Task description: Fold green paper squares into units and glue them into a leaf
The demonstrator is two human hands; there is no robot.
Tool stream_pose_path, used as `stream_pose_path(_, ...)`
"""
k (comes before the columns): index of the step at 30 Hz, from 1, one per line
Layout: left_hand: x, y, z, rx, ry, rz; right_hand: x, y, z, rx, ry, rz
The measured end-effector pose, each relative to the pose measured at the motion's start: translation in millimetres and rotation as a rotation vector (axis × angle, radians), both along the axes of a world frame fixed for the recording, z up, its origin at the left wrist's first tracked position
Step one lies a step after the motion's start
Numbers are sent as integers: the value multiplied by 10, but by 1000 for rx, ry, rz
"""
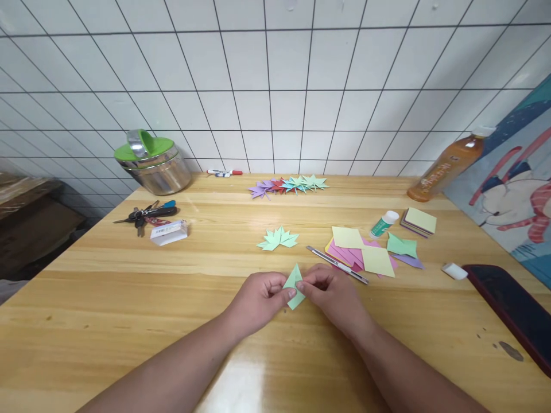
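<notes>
Folding seems to be underway, as the pale green paper (293, 279) is pinched by the left hand (262, 299) and the right hand (334, 293) over the table (129, 310), and careful creasing is probably needed next.

An indoor room, apparently a home, though a small shop is possible. White tiles (245, 63) with dark grout cover the wall behind a wooden table (129, 321). Everyday belongings sit there: a green-lidded metal pot (161, 173), keys (146, 217), a bottled drink (447, 166), a phone (516, 315) and coloured craft paper (379, 261). A cartoon panel (516, 198) fills the right edge.
</notes>
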State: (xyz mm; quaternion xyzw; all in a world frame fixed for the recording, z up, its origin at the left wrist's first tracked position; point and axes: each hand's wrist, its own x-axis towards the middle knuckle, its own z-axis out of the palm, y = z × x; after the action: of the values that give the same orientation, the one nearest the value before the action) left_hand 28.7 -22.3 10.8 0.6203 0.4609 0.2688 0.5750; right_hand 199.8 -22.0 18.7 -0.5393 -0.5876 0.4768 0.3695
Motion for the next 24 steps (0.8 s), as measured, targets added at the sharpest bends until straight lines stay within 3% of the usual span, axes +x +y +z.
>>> stream_pose_path(7,0,10,23,-72,-121,149,-6,-1,-25,-1,24,3)
stream_pose_path(11,2,6,50,2,-151,157,-2,1,-26,11,-18,10)
stream_pose_path(15,-12,14,83,60,-198,253,-14,-26,-15,25,-34,65)
stream_pose_path(24,-11,23,77,-21,-272,374,-69,-79,64,87,-149,64)
